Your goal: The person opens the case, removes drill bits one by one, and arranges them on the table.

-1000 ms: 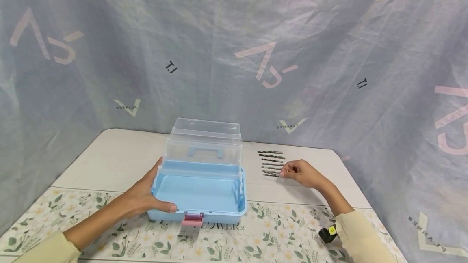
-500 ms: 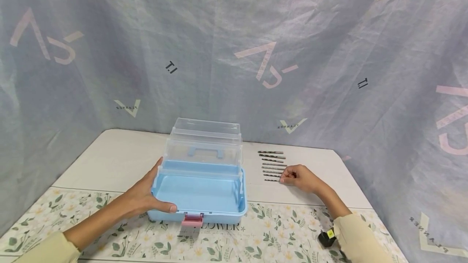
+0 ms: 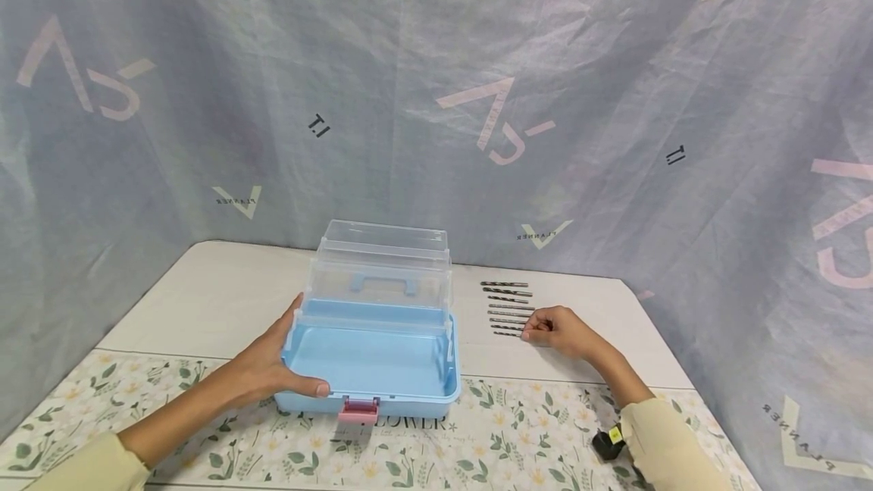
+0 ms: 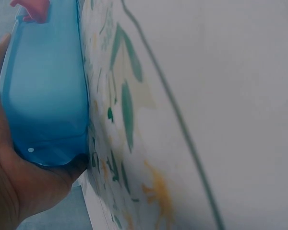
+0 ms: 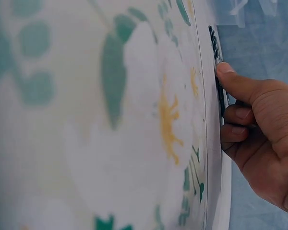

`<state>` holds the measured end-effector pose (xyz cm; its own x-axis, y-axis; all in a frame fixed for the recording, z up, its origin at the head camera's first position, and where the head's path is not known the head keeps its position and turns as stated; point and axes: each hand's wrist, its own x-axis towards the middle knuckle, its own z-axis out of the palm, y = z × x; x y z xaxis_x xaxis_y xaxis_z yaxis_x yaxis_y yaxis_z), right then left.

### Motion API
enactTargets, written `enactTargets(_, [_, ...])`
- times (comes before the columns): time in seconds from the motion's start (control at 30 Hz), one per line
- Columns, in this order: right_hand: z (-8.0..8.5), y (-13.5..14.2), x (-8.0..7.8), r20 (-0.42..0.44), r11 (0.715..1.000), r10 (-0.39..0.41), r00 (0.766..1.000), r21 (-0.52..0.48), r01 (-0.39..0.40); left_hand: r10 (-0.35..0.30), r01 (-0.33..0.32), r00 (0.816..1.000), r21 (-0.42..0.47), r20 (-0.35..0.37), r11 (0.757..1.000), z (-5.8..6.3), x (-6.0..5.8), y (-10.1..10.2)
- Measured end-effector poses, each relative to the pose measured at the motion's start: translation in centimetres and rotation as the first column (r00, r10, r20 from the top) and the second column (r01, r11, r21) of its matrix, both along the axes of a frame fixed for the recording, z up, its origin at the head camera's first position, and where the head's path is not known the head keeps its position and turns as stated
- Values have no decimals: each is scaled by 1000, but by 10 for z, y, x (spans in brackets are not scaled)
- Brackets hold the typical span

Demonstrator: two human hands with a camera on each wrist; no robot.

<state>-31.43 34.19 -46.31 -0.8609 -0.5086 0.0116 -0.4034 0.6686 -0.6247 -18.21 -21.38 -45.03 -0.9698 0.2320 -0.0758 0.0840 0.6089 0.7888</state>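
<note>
A light blue plastic toolbox (image 3: 371,358) with a clear lid (image 3: 382,264) raised stands in the middle of the table. Its pink latch (image 3: 359,410) hangs at the front. My left hand (image 3: 269,366) grips the box's left end, thumb over the front rim; the left wrist view shows the palm against that blue end. To the right of the box lie several drill bits (image 3: 510,313) in a row, side by side. At the near end of the row, my right hand (image 3: 562,332) pinches the shank end of the nearest drill bit (image 3: 507,334) between thumb and fingers, low over the tabletop.
A floral cloth (image 3: 477,438) covers the front of the white table (image 3: 225,294). Near the right sleeve sits a small black object with a yellow label (image 3: 607,443). Grey printed fabric (image 3: 409,97) hangs behind and at both sides.
My right hand has drawn the nearest drill bit toward me, apart from its neighbour, then nudged it slightly back. My left hand and the toolbox have stayed put.
</note>
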Motion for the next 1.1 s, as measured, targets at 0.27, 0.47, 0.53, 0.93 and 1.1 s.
enactTargets(0.27, [-1,0,-1,-12,1000,-18,1000,13,18,-1,1,1000,-10,-4,1000,1,1,1])
enactTargets(0.47, [0,2,-1,-16,1000,-22,1000,12,22,-6,6,1000,0,-13,1000,2,1,1])
enactTargets(0.53, [0,3,-1,-16,1000,-22,1000,11,22,-5,5,1000,-4,-8,1000,2,1,1])
enactTargets(0.93, [4,0,1,-7,1000,-25,1000,-8,25,-18,19,1000,-37,15,999,4,1,-2])
enactTargets(1.1, [16,-1,3,-27,1000,-16,999,10,17,-63,65,997,-50,40,997,10,1,-8])
